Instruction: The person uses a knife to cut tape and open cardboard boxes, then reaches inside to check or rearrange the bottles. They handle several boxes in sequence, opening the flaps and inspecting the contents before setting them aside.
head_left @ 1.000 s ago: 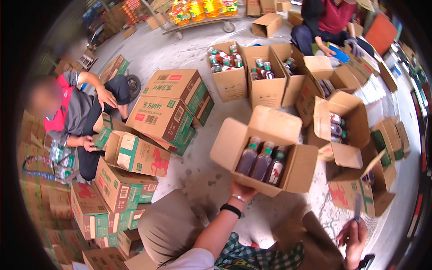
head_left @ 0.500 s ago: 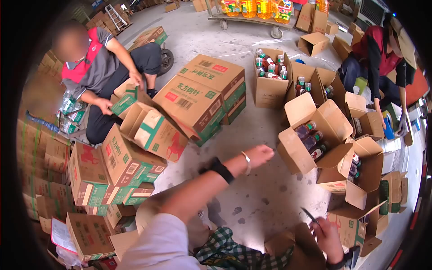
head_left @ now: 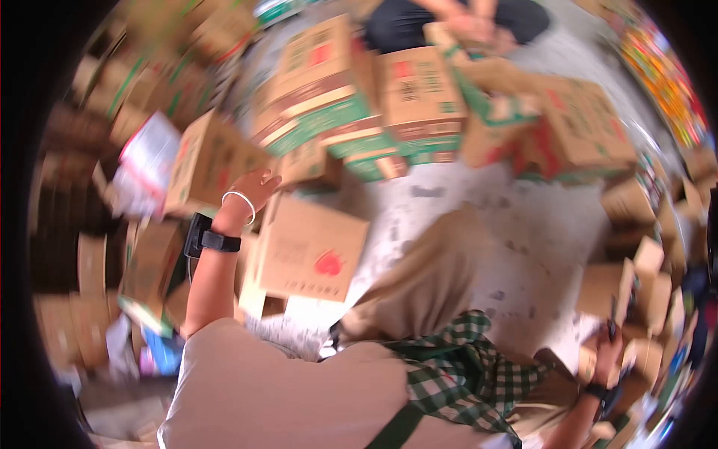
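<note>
My left hand (head_left: 254,187), a white bangle on its wrist, is stretched out with its fingers apart and holds nothing. It hovers before or touches the edge of a closed brown carton (head_left: 212,163); blur hides which. Just below it stands a carton with a red fruit-like print (head_left: 310,247). Far to the right, my right hand (head_left: 607,353) is closed around a slim dark pen-like tool (head_left: 613,318), whose exact kind I cannot make out. Open cartons (head_left: 649,299) are beside that hand.
Stacked brown-and-green cartons (head_left: 422,97) stand ahead, where another person's hands (head_left: 475,26) are near a carton. A plastic-wrapped sheet (head_left: 148,161) lies at left. Blurred orange-yellow goods (head_left: 662,75) are at upper right. My knee (head_left: 426,262) rises over the spotted floor (head_left: 523,254).
My view has swung left and down. My left hand has gone from over the floor to the cartons at left, its fingers now apart. My right hand keeps the slim tool.
</note>
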Demonstrator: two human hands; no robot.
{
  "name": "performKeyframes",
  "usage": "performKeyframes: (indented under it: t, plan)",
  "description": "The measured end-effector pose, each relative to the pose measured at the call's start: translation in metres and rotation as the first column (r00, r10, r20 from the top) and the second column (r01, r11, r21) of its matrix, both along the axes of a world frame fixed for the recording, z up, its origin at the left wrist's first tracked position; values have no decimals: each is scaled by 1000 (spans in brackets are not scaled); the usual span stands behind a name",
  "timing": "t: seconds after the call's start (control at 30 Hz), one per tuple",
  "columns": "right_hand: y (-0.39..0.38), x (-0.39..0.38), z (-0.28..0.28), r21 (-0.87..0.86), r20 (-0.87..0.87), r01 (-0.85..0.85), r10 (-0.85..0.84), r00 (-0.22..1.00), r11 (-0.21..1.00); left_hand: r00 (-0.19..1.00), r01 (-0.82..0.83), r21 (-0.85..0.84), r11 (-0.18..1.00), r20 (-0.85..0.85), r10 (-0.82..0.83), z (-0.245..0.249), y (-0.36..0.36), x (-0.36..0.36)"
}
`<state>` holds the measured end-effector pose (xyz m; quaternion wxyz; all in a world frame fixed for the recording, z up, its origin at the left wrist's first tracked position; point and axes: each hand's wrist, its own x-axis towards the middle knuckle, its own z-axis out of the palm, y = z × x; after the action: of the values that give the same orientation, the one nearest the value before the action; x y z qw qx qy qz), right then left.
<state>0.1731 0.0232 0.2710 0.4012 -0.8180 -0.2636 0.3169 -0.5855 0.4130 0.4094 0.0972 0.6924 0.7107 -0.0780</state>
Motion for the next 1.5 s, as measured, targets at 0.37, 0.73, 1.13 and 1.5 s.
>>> performKeyframes:
  t: [0.37,0.73,1.13,1.5]
  plan:
    - [85,-8,138,9,282,-200,189,940,980,822,-554,-72,830,110,559,-102,-151,-123]
    - [132,-212,212,-50,678,-456,365,638,888,685,264,-664,700,-382,-621,-172,40,3]
    - [42,-151,102,-120,324,-184,214,921,975,501,845,111,523,173,-848,100,-70,127]
    - [11,-131,98,-69,431,-117,135,892,991,240,632,773,54,-129,-962,227,-22,395]
